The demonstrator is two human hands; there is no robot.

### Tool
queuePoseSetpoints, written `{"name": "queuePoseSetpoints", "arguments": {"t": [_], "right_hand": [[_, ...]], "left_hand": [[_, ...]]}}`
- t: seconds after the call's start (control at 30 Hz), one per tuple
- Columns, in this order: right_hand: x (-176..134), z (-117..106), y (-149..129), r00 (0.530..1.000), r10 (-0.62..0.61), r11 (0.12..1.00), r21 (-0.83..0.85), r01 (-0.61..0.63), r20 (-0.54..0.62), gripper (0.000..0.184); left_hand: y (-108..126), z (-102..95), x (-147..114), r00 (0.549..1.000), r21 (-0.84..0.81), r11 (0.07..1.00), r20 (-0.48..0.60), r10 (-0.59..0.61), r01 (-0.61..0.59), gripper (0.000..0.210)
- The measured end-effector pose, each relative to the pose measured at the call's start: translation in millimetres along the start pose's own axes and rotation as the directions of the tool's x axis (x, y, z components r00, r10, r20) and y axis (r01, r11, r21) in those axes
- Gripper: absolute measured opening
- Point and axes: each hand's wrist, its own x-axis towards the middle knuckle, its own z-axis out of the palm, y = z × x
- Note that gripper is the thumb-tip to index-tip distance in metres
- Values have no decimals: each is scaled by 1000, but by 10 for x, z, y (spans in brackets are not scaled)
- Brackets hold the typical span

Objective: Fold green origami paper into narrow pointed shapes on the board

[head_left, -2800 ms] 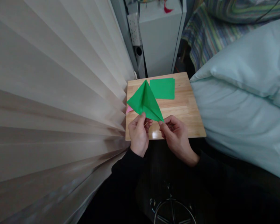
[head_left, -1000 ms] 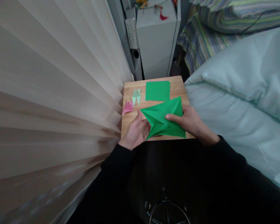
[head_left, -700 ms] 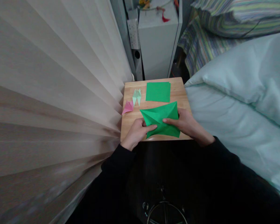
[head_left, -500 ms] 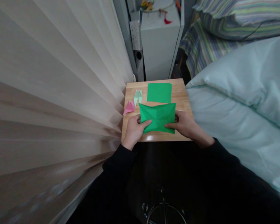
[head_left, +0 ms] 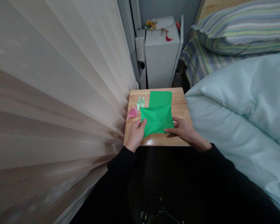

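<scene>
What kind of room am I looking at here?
Most likely a bedroom: a striped pillow and a pale blue quilt lie on the right, and a long pleated curtain hangs on the left.

Illumination is dim, cool and diffuse; the source direction cannot be determined. Between the left hand (head_left: 134, 133) and the right hand (head_left: 184, 130), a small white glare spot lies on the near edge of the wooden table (head_left: 181, 104). The green paper (head_left: 156, 119) in both hands renders saturated, with faint crease shading. Left of the left hand, the curtain (head_left: 60, 93) alternates pale and brown-grey bands, stretched toward the frame edge. Right of the right hand, the duvet (head_left: 235, 93) shows soft fold shadows. Below both hands, black sleeves (head_left: 121, 165) and floor (head_left: 158, 168) merge, underexposed; thin highlights outline a metal ring (head_left: 163, 212). Beyond the hands, small objects on the cabinet (head_left: 162, 63) lack sharp detail
</scene>
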Motion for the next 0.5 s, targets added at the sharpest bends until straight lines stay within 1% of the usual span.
{"name": "queuePoseSetpoints", "arguments": {"t": [0.03, 0.07, 0.13, 0.2, 0.23, 0.3, 0.33, 0.37, 0.43, 0.5], "right_hand": [[0, 21, 9, 999, -14, 1000, -16, 14, 32, 45], [4, 33, 19, 998, -46, 997, -51, 49, 46, 45], [20, 24, 33, 997, -74, 993, -91, 76, 18, 38], [41, -30, 28, 995, -88, 990, -114, 83, -44, 28], [49, -67, 18, 993, -95, 988, -128, 85, -77, 24], [56, -146, -15, 985, -119, 980, -174, 97, -124, 17], [54, -180, -33, 984, -126, 976, -195, 100, -122, 15], [49, -207, -49, 988, -121, 974, -203, 99, -101, 15], [34, -233, -71, 996, -85, 977, -196, 81, -14, 18], [20, -226, -77, 997, -47, 986, -160, 57, 68, 21]], "left_hand": [[7, 12, -9, 1000, -16, 1000, 0, -2, 2, 42], [15, 27, -19, 1000, -44, 999, 2, -11, 11, 41], [30, 61, -37, 998, -132, 990, 5, -59, 59, 38], [53, 89, -50, 987, -247, 956, -6, -162, 156, 31], [71, 96, -55, 974, -303, 928, 0, -229, 218, 28], [122, 99, -64, 939, -376, 865, 52, -339, 333, 25], [154, 96, -70, 925, -391, 841, 94, -367, 374, 27], [187, 95, -77, 918, -402, 826, 140, -371, 395, 32], [242, 100, -92, 920, -455, 799, 194, -341, 392, 43], [267, 119, -102, 917, -527, 750, 242, -318, 399, 46]]}}
